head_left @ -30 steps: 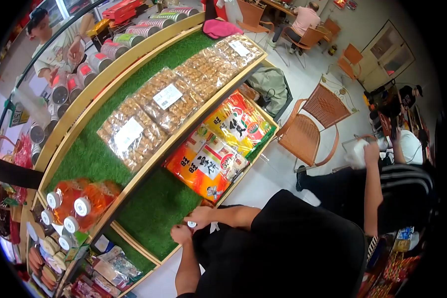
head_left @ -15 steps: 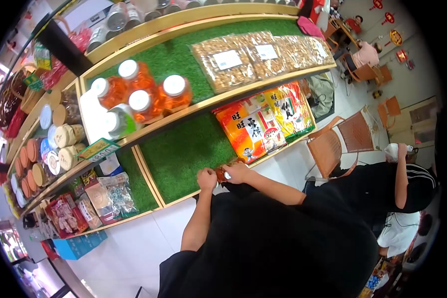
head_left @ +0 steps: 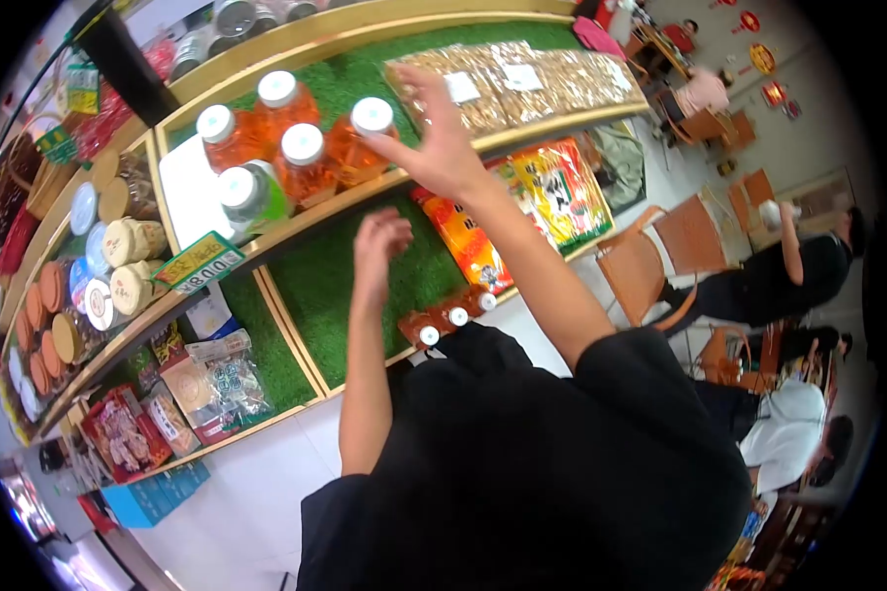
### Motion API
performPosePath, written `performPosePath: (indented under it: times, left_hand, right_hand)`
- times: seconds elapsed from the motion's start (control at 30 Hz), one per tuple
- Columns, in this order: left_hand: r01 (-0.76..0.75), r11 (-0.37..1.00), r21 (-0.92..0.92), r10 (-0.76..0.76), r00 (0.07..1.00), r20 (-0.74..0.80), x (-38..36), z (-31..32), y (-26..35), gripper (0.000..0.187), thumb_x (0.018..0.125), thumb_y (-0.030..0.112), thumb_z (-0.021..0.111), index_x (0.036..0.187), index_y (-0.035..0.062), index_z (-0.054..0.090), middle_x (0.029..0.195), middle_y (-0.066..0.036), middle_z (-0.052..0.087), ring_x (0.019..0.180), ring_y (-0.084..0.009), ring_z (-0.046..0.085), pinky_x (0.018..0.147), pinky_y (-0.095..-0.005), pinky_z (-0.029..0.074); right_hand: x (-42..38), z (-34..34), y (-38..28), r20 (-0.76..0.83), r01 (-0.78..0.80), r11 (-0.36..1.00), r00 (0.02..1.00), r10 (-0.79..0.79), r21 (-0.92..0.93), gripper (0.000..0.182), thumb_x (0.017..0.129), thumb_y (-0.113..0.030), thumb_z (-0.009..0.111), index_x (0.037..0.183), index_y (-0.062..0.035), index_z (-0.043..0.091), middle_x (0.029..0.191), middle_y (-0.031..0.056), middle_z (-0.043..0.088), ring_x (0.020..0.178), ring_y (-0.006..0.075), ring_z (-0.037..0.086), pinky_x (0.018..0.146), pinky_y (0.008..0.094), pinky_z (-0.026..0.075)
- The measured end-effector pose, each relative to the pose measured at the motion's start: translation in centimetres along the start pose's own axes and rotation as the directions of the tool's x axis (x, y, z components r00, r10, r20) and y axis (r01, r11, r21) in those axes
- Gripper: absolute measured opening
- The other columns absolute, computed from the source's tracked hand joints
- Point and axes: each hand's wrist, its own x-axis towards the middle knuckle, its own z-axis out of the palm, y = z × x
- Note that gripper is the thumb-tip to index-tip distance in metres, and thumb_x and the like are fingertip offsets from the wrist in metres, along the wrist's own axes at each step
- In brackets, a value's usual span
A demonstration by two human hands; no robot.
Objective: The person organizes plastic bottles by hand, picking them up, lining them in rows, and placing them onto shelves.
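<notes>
My right hand (head_left: pixel 443 143) is over the edge of the upper shelf, fingers spread and thumb apart, right beside a white-capped bottle of orange liquid (head_left: pixel 361 153). That bottle belongs to a cluster of several, among them one of green liquid (head_left: pixel 256 197). My left hand (head_left: pixel 376 251) hovers above the lower shelf with loosely bent fingers and nothing in it. Below it, at the front edge of the lower shelf, three small orange bottles with white caps stand in a row, the middle bottle (head_left: pixel 449 319) between the other two.
Bags of a brown grainy snack (head_left: pixel 522 84) lie on the upper shelf's green turf. Red and yellow snack packets (head_left: pixel 552 197) fill the lower shelf's right part. Lidded jars (head_left: pixel 118 256) and a price sign (head_left: pixel 199 264) are at left. Brown chairs (head_left: pixel 633 264) and other people are at right.
Both hands have left the small bottles at the lower shelf's front edge. My right hand has risen to the upper shelf bottles; my left has lifted over the turf. The view has shifted slightly.
</notes>
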Motion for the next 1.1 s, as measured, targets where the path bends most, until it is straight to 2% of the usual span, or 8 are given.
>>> performPosePath:
  times: [0.07, 0.33, 0.53, 0.6, 0.73, 0.87, 1.0, 1.1]
  left_hand:
    - [-0.062, 0.993, -0.103, 0.067, 0.997, 0.046, 0.5, 0.1, 3.7, 0.040, 0.095, 0.023, 0.051, 0.127, -0.0004, 0.050, 0.109, -0.013, 0.066, 0.092, -0.0200, 0.064, 0.083, -0.0335, 0.050]
    - [0.094, 0.936, -0.339, -0.006, 0.968, 0.252, 0.0, -0.4, 7.1, 0.037, 0.099, 0.034, 0.045, 0.121, 0.0046, 0.050, 0.120, -0.016, 0.061, 0.105, -0.0280, 0.061, 0.092, -0.0410, 0.046]
    - [0.295, 0.799, -0.524, -0.048, 0.900, 0.434, -3.3, -1.7, 3.2, 0.047, 0.100, 0.041, 0.044, 0.126, 0.0031, 0.052, 0.125, -0.013, 0.060, 0.110, -0.0255, 0.058, 0.099, -0.0450, 0.043]
    - [0.356, 0.714, -0.603, -0.020, 0.871, 0.491, -6.6, -1.6, 2.9, 0.054, 0.103, 0.043, 0.039, 0.137, 0.0018, 0.045, 0.138, -0.016, 0.053, 0.125, -0.0284, 0.052, 0.110, -0.0457, 0.036]
    - [0.465, 0.478, -0.745, -0.163, 0.881, 0.445, -12.3, -6.5, -2.1, 0.060, 0.102, 0.048, 0.036, 0.139, 0.0011, 0.043, 0.137, -0.018, 0.053, 0.126, -0.0311, 0.052, 0.109, -0.0468, 0.039]
    - [0.418, 0.721, -0.553, -0.442, 0.892, 0.097, -18.6, -8.7, -5.7, 0.056, 0.103, 0.045, 0.035, 0.140, 0.0035, 0.043, 0.135, -0.016, 0.055, 0.127, -0.0313, 0.051, 0.107, -0.0495, 0.041]
    - [0.533, 0.591, -0.605, -0.671, 0.741, -0.003, -22.3, -11.4, -11.9, 0.061, 0.097, 0.051, 0.041, 0.140, 0.0076, 0.043, 0.140, -0.013, 0.051, 0.129, -0.0300, 0.049, 0.103, -0.0491, 0.043]
    - [0.570, 0.486, -0.663, -0.740, 0.672, 0.036, -22.3, -11.2, -14.0, 0.059, 0.096, 0.055, 0.043, 0.135, 0.0113, 0.049, 0.136, -0.010, 0.055, 0.123, -0.0292, 0.053, 0.101, -0.0474, 0.044]
  right_hand:
    - [1.0, 0.2, -2.3, 0.198, -0.217, 0.958, 0.947, 0.253, -0.185, 0.059, 0.079, -0.040, 0.077, 0.121, -0.0031, 0.060, 0.111, 0.0164, 0.058, 0.099, 0.0284, 0.059, 0.086, 0.0374, 0.049]
    - [-4.2, -1.0, -2.7, -0.005, -0.226, 0.967, 0.974, 0.228, 0.116, 0.040, 0.076, -0.019, 0.082, 0.104, -0.0014, 0.060, 0.093, 0.0095, 0.066, 0.086, 0.0148, 0.065, 0.076, 0.0280, 0.053]
    - [-8.4, -4.0, -8.0, -0.181, 0.079, 0.996, 0.980, -0.085, -0.044, 0.036, 0.064, -0.012, 0.084, 0.093, -0.0055, 0.063, 0.083, 0.0078, 0.065, 0.071, 0.0183, 0.067, 0.062, 0.0278, 0.053]
    - [-10.8, -4.7, -9.4, -0.101, 0.152, 0.988, 0.983, -0.154, -0.028, 0.037, 0.063, -0.013, 0.084, 0.093, -0.0059, 0.064, 0.081, 0.0097, 0.064, 0.066, 0.0232, 0.066, 0.058, 0.0308, 0.052]
    - [-18.3, -2.0, -9.8, 0.154, -0.013, 0.985, 0.988, -0.014, 0.174, 0.033, 0.068, -0.021, 0.080, 0.093, -0.0071, 0.063, 0.084, 0.0097, 0.064, 0.078, 0.0291, 0.064, 0.072, 0.0385, 0.051]
    - [-26.1, 2.7, -7.6, 0.342, -0.138, 0.945, 0.939, 0.030, 0.297, 0.032, 0.071, -0.022, 0.076, 0.096, -0.0084, 0.062, 0.086, 0.0101, 0.064, 0.082, 0.0313, 0.064, 0.073, 0.0401, 0.050]
    - [-31.1, 6.1, -5.8, 0.673, -0.297, 0.945, 0.728, 0.131, 0.137, 0.026, 0.078, -0.026, 0.068, 0.097, -0.0106, 0.059, 0.088, 0.0119, 0.066, 0.081, 0.0335, 0.064, 0.071, 0.0431, 0.049]
    - [-33.9, 7.9, -5.0, 0.755, -0.326, 0.945, 0.616, 0.223, -0.013, 0.029, 0.079, -0.028, 0.067, 0.099, -0.0099, 0.058, 0.089, 0.0122, 0.065, 0.085, 0.0334, 0.064, 0.076, 0.0435, 0.048]
